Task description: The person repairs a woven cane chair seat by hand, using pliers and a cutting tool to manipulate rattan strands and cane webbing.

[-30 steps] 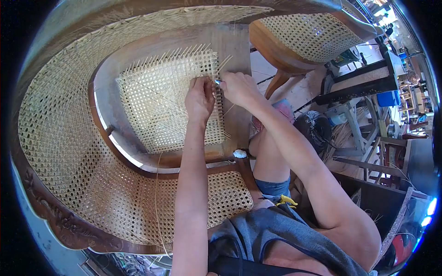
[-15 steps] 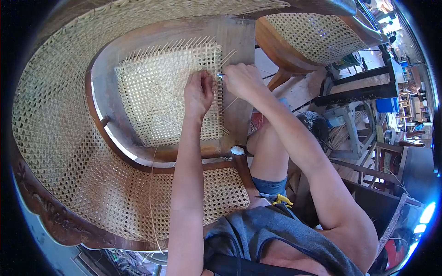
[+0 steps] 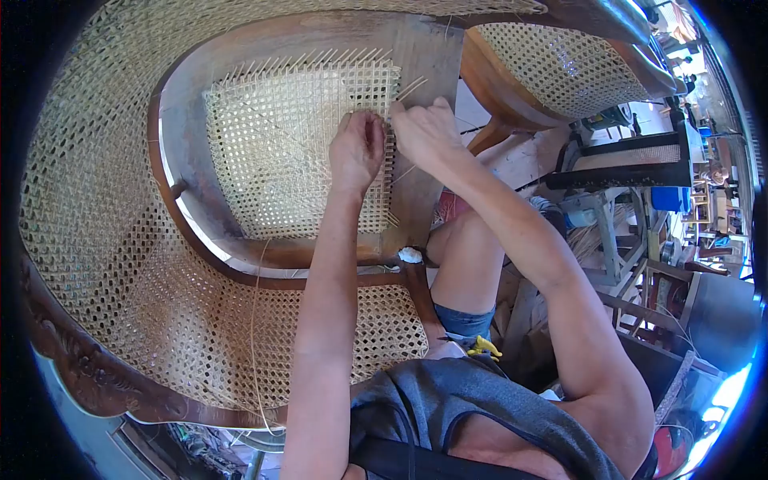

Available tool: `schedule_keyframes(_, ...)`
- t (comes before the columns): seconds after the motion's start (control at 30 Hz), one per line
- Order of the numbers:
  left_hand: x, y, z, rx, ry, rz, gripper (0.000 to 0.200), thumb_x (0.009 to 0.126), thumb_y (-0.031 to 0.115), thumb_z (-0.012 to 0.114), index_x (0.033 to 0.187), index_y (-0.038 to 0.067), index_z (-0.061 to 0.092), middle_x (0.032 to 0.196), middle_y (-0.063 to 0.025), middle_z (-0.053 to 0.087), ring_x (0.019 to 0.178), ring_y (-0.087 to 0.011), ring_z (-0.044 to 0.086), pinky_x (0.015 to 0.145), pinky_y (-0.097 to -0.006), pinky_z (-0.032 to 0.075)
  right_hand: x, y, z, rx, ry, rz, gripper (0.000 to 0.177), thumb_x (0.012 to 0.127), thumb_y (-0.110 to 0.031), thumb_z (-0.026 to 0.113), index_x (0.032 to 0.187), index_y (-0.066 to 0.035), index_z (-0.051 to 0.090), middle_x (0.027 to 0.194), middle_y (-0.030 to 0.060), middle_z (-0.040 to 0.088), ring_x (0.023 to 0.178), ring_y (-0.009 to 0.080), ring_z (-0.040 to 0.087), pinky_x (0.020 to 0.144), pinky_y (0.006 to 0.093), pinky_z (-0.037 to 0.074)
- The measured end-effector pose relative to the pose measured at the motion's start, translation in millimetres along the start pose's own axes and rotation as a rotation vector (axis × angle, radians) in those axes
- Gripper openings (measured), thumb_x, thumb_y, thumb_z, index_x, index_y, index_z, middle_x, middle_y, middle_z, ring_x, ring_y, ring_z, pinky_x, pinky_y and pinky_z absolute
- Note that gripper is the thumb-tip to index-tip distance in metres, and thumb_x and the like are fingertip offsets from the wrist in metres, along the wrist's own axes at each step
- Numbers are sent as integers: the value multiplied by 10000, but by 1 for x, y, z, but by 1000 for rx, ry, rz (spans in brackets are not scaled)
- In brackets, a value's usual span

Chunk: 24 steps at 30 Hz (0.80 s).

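Observation:
A pale woven cane panel covers the opening in the wooden seat frame, with loose strand ends sticking up along its far edge. On its right part rests my left hand, fingers curled together at the weave; what they pinch is too small to make out. My right hand is just beyond the panel's right edge, over the wood, its fingers closed round something hidden. Short cane ends stick out above it. A long thin strand hangs down left of my left forearm.
The chair's woven cane back curves round the left and bottom. Yellow-handled pliers lie near my lap. Another cane-panelled chair stands at the upper right, with a black-framed piece and wooden stands beyond.
The view has shifted slightly. My right hand has turned, and the small metallic tip seen between the hands is now hidden. My left hand stays at the weave.

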<state>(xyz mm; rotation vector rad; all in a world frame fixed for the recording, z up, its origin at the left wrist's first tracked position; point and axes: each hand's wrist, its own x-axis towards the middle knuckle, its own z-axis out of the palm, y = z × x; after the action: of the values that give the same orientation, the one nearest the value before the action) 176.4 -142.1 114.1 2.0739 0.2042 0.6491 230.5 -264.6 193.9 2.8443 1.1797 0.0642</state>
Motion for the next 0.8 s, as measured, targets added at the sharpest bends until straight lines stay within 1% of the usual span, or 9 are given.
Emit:
schedule_keyframes(0.1,-3,4,5,76,20,8,75,886,126,593,929,73,624,887,-163,622,764,-375,626,668,-438,514,-3,3,3,27,10,11,193,787,-110,566,945,-5,605,680,193,662,677,345,679,735,474,444)
schedule_keyframes(0.23,-5,9,6,70,92,70,76,878,101,595,944,84,630,892,-150,622,752,-352,632,656,-432,516,2,3,-1,113,0,114,175,862,-181,542,898,-36,632,725,199,673,715,364,677,750,495,458)
schedule_keyframes(0.3,-8,10,4,13,65,32,86,867,89,606,948,85,634,888,-143,620,745,-337,635,653,-421,519,4,4,-3,144,-2,157,205,888,-220,539,876,-48,649,747,202,678,737,370,677,759,503,463)
schedule_keyframes(0.37,-9,10,5,-45,37,-6,101,855,76,617,953,87,638,883,-136,619,737,-322,637,649,-409,522,5,5,-4,186,-12,168,292,904,-308,554,824,-56,678,792,204,684,787,374,677,776,510,478)
schedule_keyframes(0.43,-12,6,9,-75,139,1,135,828,52,634,960,82,646,876,-125,616,713,-292,630,653,-384,526,6,10,4,181,-21,171,332,909,-354,549,824,-63,685,804,197,686,797,377,675,783,509,484)
schedule_keyframes(0.57,-14,2,21,-101,188,-5,144,810,56,643,951,84,654,875,-125,613,692,-290,616,652,-371,526,7,37,-10,127,-71,222,431,924,-457,506,837,-77,689,808,176,688,800,391,668,769,502,508)
schedule_keyframes(0.63,-17,1,28,-129,227,-8,169,825,36,656,994,44,661,832,-83,598,643,-167,576,602,-289,506,5,60,-12,119,-10,248,451,925,-480,492,833,-86,691,804,172,687,797,390,667,752,500,515)
schedule_keyframes(0.77,-31,4,20,-77,246,56,279,794,67,665,1065,32,607,839,-113,598,661,-238,599,638,-344,517,-13,53,-17,189,67,288,486,925,-525,475,815,-107,699,791,171,682,791,383,667,702,483,530)
schedule_keyframes(0.8,-45,2,14,-172,139,-98,306,809,88,676,1097,25,594,844,-89,595,689,-202,593,651,-334,512,-22,52,-13,190,89,313,486,925,-525,475,815,-107,699,791,171,682,791,383,667,702,483,530)
